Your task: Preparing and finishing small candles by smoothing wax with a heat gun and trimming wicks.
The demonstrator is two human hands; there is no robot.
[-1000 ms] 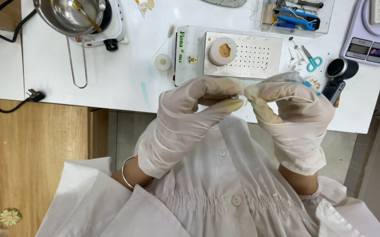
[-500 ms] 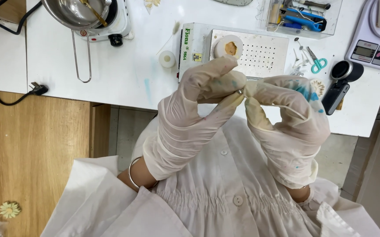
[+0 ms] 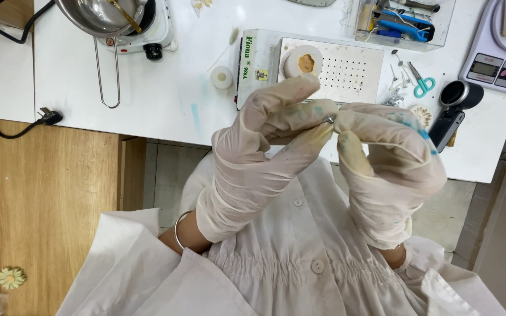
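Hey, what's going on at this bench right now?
A person in a white coat and stained gloves pinches a tiny metal piece between the fingertips of both hands, held up over the edge of the white table. The left hand and right hand meet at that piece; it is too small to identify. Behind them sit a perforated metal box bearing a round mold, a pan on a small hotplate, small scissors and a scale.

Ahead of my hands I see the perforated box (image 3: 329, 70) blocking the way; bare worktop (image 3: 165, 105) lies open to its left, scissors (image 3: 420, 82) and black tool (image 3: 455, 108) crowd the right.
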